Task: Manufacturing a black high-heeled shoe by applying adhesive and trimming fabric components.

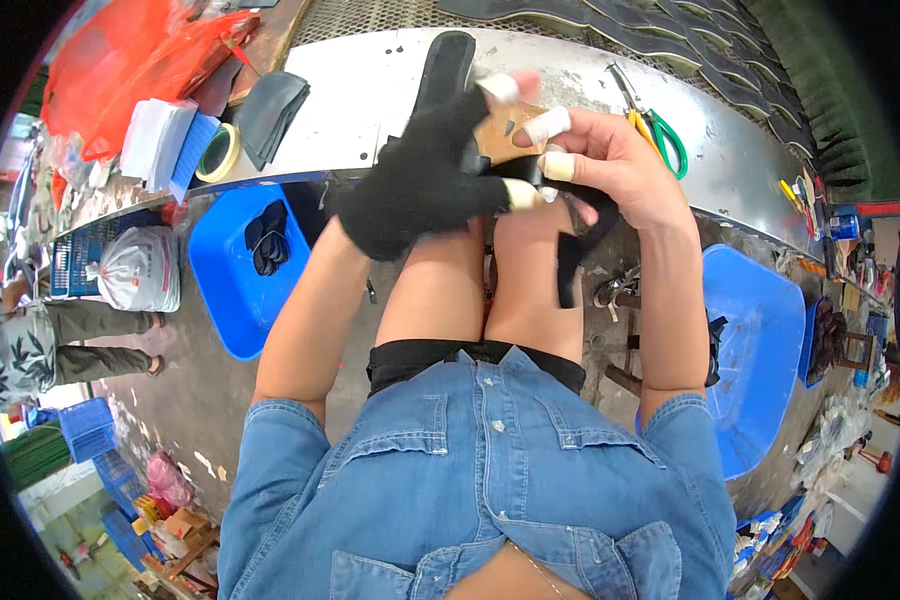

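Note:
My left hand [405, 185], in a black fingerless glove with wrapped fingertips, is closed around a tan piece [498, 132] edged in black. It may be the underside of a sandal, but the glove hides much of it and motion blurs it. My right hand [625, 170] is bare, with white and yellowish wraps on its fingers. Its thumb and fingers pinch a black strap [570, 268] beside the tan piece, and the strap's loose end hangs over my thigh. Beyond the left hand, a long black sole-shaped piece [446, 68] lies on the metal bench.
Green-handled scissors [670, 142] lie right on the bench [340, 75]. At left are a tape roll [217, 153], black sheets [274, 115] and a red plastic bag [120, 70]. Blue tubs [232, 305] [755, 350] flank my legs. Black soles [710, 60] rest at the back. Another person [30, 340] stands left.

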The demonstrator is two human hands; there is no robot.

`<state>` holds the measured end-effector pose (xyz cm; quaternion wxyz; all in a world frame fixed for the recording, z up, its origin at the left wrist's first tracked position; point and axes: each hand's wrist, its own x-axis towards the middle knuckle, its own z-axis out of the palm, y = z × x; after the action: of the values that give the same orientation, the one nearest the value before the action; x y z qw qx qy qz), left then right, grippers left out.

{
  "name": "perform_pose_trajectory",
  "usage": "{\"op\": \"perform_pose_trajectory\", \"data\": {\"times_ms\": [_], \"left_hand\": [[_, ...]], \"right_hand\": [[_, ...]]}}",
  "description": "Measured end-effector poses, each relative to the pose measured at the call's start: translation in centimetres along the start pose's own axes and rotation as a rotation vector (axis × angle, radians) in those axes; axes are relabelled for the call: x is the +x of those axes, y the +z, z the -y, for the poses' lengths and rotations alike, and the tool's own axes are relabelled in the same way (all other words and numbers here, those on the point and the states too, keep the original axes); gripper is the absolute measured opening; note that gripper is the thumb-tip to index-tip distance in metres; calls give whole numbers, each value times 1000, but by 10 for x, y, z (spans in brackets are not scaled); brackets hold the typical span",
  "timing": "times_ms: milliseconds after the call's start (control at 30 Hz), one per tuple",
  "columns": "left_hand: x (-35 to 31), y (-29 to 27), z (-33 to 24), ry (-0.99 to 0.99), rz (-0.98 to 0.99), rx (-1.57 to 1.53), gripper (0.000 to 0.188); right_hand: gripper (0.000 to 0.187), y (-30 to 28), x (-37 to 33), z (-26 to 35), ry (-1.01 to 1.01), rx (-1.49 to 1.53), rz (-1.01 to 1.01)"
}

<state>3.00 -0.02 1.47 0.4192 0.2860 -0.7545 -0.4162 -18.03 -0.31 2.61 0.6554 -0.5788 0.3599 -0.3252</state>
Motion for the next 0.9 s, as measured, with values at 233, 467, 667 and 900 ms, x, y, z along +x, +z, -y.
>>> {"op": "perform_pose_trajectory", "data": {"times_ms": [233,467,667,900], "left_hand": [[-4,-15,-3,-454,87,-410,54],[-21,-15,-14,-242,-194,166,29],[-73,8,-17,-742,-23,-815,43],[-97,16,17,-771,-204,-642,15]], "right_hand": [[45,-19,-18,-18,-21,49,37],[31,-22,-62,10,-18,-34,-71],[27,76,-51,7,-219,-381,-40],[21,87,-35,-18,-322,-681,256]]}}
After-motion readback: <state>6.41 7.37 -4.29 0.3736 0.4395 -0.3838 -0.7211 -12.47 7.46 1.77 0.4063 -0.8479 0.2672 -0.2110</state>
